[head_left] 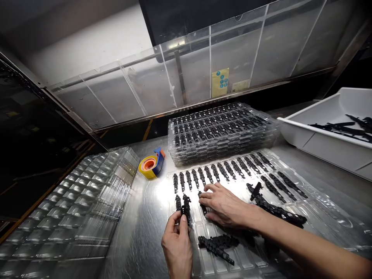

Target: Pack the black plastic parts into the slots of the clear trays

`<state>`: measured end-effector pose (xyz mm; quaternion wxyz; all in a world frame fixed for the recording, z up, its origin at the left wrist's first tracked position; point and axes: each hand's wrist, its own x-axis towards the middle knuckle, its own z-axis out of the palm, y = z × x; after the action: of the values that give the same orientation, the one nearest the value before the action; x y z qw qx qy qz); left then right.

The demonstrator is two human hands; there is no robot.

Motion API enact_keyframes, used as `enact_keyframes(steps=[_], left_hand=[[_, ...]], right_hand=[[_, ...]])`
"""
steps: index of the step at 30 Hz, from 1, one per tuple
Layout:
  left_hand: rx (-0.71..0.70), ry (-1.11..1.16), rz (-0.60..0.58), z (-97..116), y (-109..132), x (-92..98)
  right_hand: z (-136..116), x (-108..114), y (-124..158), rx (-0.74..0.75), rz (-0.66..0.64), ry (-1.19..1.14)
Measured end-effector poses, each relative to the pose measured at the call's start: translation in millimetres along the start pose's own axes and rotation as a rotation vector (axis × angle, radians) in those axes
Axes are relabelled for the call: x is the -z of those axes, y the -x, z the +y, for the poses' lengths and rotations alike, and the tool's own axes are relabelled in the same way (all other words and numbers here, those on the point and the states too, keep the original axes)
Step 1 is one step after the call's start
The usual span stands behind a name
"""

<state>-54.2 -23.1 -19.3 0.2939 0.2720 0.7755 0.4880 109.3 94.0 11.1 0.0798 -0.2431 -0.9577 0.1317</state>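
Note:
A clear plastic tray (171, 221) with rows of narrow pockets lies before me. Slim black perforated plastic parts fill its far row. My left hand (178, 242) pinches one black part (186, 207) between thumb and fingers, over the tray's left side, close to another part in a pocket. My right hand (222, 203) reaches across the middle of the tray, its fingers closed round a second black part (202, 203) at a pocket. A loose pile of black parts (217, 244) lies on the near pockets, and another heap (279, 213) is partly behind my right forearm.
Behind the tray rises a stack of filled clear trays (217, 145). Nested clear trays (78, 209) stand at the left. A tape dispenser (151, 164) sits between the stacks on the metal table (139, 209). At the right, a white bin (319, 141) holds more black parts.

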Motion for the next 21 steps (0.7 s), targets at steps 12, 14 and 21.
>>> enact_keyframes(steps=[12, 14, 21], left_hand=[[0.005, 0.097, -0.103, 22, -14, -17.3], [0.062, 0.215, -0.110, 18, -14, -18.6], [0.107, 0.257, -0.269, 18, -13, -22.4]], right_hand=[[2, -2, -18, -0.220, 0.115, -0.476], [1, -6, -23, -0.296, 0.156, -0.574], [-2, -12, -34, -0.316, 0.185, -0.883]])
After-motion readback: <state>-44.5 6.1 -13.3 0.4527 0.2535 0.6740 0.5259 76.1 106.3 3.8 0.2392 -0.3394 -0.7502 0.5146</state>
